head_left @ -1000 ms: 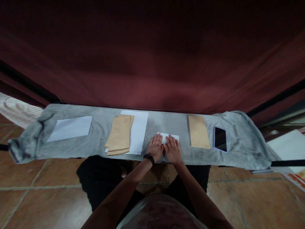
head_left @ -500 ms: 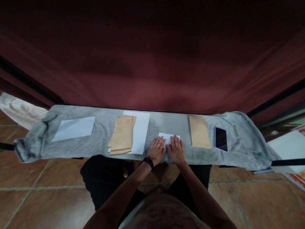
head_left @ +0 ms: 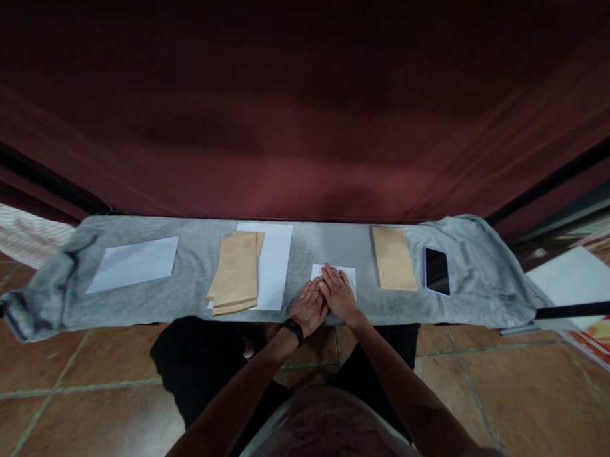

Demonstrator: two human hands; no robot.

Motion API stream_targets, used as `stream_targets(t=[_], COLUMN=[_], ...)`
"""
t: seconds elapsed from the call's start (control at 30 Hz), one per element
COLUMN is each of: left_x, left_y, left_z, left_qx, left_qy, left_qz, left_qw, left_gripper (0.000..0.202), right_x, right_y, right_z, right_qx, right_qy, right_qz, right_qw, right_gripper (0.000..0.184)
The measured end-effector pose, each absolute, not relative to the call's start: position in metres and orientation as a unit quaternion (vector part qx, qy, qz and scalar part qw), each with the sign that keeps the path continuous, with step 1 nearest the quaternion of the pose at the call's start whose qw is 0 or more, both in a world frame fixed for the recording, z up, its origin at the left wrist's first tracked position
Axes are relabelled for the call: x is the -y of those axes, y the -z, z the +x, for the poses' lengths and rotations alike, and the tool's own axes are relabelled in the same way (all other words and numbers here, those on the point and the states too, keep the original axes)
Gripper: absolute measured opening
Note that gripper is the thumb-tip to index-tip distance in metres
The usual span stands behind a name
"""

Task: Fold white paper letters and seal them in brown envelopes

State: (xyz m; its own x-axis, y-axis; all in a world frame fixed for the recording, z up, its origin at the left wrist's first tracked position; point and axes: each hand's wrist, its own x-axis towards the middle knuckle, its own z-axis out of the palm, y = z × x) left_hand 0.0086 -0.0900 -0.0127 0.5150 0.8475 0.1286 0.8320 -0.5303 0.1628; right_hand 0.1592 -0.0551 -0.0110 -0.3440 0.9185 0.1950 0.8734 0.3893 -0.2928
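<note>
A small white piece of paper [head_left: 348, 275], seemingly folded, lies on the grey cloth close to my body. My left hand [head_left: 309, 307] rests flat on its left part, fingers stretched out. My right hand [head_left: 338, 294] also lies flat on the paper, its fingertips beside and partly over those of my left hand. Neither hand grips anything. Left of my hands, several brown envelopes [head_left: 238, 271] are piled partly over a white sheet [head_left: 277, 269]. One more brown envelope [head_left: 395, 259] lies to the right of my hands.
The grey cloth [head_left: 187, 296] covers a narrow table. Another white sheet [head_left: 133, 263] lies at the left, and a phone [head_left: 436, 272] at the right. A dark red curtain [head_left: 303, 175] hangs behind the far edge. Papers [head_left: 577, 285] sit beyond the right end.
My right hand has slid left across the paper until it meets my left hand, uncovering the paper's right part. The camera view has shifted slightly; the envelopes and phone stay where they lay.
</note>
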Motion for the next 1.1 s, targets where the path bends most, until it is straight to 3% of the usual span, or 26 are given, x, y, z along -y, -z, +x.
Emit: stream_targets(t=[0.67, 1.1], left_x=[0.117, 0.106], left_y=[0.014, 0.009], left_z=[0.0, 0.028], left_qx=[-0.541, -0.554], left_qy=[-0.108, -0.155], left_qz=[0.834, 0.818], left_qw=[0.023, 0.011], left_gripper=[0.071, 0.056], right_x=[0.072, 0.097], right_y=[0.025, 0.029], right_z=[0.187, 0.199], right_qx=[0.751, 0.718], right_qy=[0.015, 0.016], right_qz=[-0.634, -0.66], right_qw=[0.184, 0.22], right_gripper=[0.059, 0.055])
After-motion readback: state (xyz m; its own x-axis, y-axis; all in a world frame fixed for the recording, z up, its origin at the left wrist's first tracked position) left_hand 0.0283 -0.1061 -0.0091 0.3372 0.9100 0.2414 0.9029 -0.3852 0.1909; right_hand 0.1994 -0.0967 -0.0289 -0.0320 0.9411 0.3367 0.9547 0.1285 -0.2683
